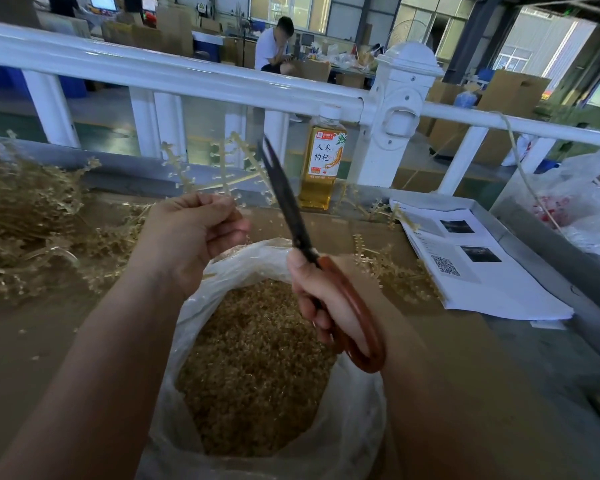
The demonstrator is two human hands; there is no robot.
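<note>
My left hand (191, 233) grips a pale tan plastic sprig (219, 174) with small knobs along its branches, held up above a bag. My right hand (321, 292) holds a pair of scissors (291, 220) by the red-brown handles. The dark blades point up and are slightly parted at the tip, close to the right branch of the sprig. Below both hands stands a clear plastic bag (194, 306) filled with small tan cut pieces (253, 368).
A heap of tan sprigs (28, 216) lies at the left, and more sprigs (395, 271) at the right. A drink bottle (321, 161) stands by the white railing (187, 77). Printed sheets (478, 268) and plastic bags (582, 202) lie right. A person sits beyond.
</note>
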